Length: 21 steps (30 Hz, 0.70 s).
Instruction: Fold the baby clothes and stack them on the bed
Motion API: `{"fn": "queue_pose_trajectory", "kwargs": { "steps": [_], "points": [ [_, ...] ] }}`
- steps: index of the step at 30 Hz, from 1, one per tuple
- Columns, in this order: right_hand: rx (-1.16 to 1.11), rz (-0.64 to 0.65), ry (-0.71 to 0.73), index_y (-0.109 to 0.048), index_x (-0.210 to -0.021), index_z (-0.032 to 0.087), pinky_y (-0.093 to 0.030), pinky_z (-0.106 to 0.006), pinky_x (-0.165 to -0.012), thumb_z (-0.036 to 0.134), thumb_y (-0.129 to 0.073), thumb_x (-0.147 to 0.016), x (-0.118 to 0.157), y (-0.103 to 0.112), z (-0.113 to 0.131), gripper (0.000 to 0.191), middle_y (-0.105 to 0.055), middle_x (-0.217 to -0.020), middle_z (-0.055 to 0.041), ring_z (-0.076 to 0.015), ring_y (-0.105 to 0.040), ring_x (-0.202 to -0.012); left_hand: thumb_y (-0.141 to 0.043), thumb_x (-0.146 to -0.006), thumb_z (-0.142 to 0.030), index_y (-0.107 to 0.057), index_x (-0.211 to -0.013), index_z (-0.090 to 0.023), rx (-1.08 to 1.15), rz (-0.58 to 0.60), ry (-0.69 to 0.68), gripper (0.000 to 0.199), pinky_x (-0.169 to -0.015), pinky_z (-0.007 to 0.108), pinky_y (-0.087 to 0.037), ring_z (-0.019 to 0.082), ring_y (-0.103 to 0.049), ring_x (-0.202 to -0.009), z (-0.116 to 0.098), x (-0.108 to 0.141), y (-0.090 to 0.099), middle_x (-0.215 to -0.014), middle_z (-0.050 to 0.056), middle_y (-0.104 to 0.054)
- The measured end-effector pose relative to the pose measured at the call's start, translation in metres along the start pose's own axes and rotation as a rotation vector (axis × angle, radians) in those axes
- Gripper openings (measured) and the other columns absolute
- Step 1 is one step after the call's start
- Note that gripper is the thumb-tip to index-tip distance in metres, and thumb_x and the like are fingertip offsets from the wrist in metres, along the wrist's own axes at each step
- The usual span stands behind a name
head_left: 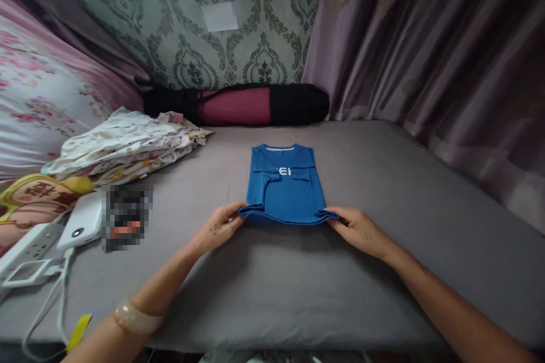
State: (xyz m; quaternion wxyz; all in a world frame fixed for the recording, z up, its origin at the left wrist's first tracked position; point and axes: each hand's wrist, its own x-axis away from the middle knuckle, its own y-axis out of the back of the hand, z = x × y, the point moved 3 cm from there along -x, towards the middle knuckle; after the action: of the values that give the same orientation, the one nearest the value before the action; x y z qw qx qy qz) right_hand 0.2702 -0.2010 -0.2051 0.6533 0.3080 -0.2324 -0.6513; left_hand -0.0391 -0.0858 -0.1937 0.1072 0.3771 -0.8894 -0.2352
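A blue shirt [289, 199] lies folded into a narrow rectangle on the grey sheet [272, 295], its collar at the far end and part of some white lettering showing. Its near edge is lifted a little off the sheet. My left hand [220, 228] pinches the near left corner between thumb and fingers. At the near right corner, my right hand [356, 230] grips the layered hem in the same way. Fingertips of both hands are partly hidden under the cloth.
Crumpled patterned cloth [128, 144] lies at the left, near a white power bank [83, 221], a power strip [36, 244] with cables and a blurred-out object [125, 218]. A black and red long bag [236, 105] rests along the wall. Curtains hang at the right.
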Motion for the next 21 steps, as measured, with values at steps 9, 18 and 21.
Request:
{"fn": "queue_pose_trajectory", "kwargs": {
  "steps": [9,18,21],
  "points": [
    [0.203,-0.137,-0.253,-0.069,-0.105,0.018,-0.049,-0.032,-0.071,0.036,-0.046,-0.091,-0.023,-0.009,-0.009,0.033,-0.073,-0.084,-0.0054,-0.0216,-0.067,-0.077,-0.05,-0.08,-0.05,-0.063,-0.081,-0.016,0.004,-0.263,0.23,0.036,-0.054,0.023,-0.035,0.013,-0.049,-0.059,0.035,-0.032,-0.014,-0.063,-0.001,-0.056],
    [0.403,-0.1,-0.265,-0.046,-0.136,0.017,-0.045,-0.03,-0.066,0.027,-0.038,-0.093,-0.018,-0.014,-0.001,0.045,-0.071,-0.08,-0.0054,-0.0219,-0.067,-0.074,-0.048,-0.087,-0.038,-0.061,-0.094,-0.017,-0.34,-0.403,0.267,0.025,-0.058,0.025,-0.036,0.015,-0.053,-0.06,0.024,-0.032,-0.016,-0.061,-0.002,-0.056],
    [0.453,-0.106,-0.251,-0.049,-0.132,0.02,-0.045,-0.03,-0.065,0.027,-0.037,-0.094,-0.017,-0.017,0.0,0.041,-0.072,-0.086,-0.0057,-0.0217,-0.068,-0.074,-0.047,-0.09,-0.032,-0.056,-0.102,-0.018,-0.401,-0.42,0.241,0.021,-0.059,0.024,-0.037,0.014,-0.054,-0.061,0.027,-0.033,-0.02,-0.065,-0.002,-0.058]
  ]
}}
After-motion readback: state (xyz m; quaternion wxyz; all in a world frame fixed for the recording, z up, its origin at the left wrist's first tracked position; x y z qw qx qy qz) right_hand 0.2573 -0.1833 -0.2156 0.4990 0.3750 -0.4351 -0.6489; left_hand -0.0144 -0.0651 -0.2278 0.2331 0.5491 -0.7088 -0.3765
